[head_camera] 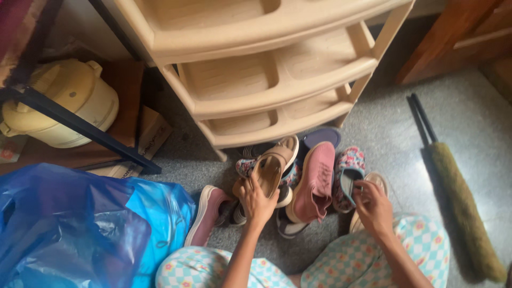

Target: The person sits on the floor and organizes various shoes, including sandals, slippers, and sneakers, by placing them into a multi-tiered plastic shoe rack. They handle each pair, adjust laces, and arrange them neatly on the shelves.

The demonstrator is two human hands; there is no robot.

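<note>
My left hand (256, 201) grips the heel end of a tan slingback sandal (273, 162), lifted over a pile of shoes on the floor. My right hand (372, 205) pinches the opening of a floral patterned slip-on shoe (349, 176). Between them lies a pink sneaker (316, 184); a second pink sneaker (208, 213) lies at the left beside my knee. A dark insole or slipper (320, 136) shows behind the pile. My knees in checked floral trousers (384, 256) frame the bottom.
A beige plastic three-tier shoe rack (266, 69) stands just behind the shoes. A blue plastic bag (80, 229) fills the lower left, a cream pot (69, 101) sits under a black frame, a broom (458, 197) lies at the right on grey floor.
</note>
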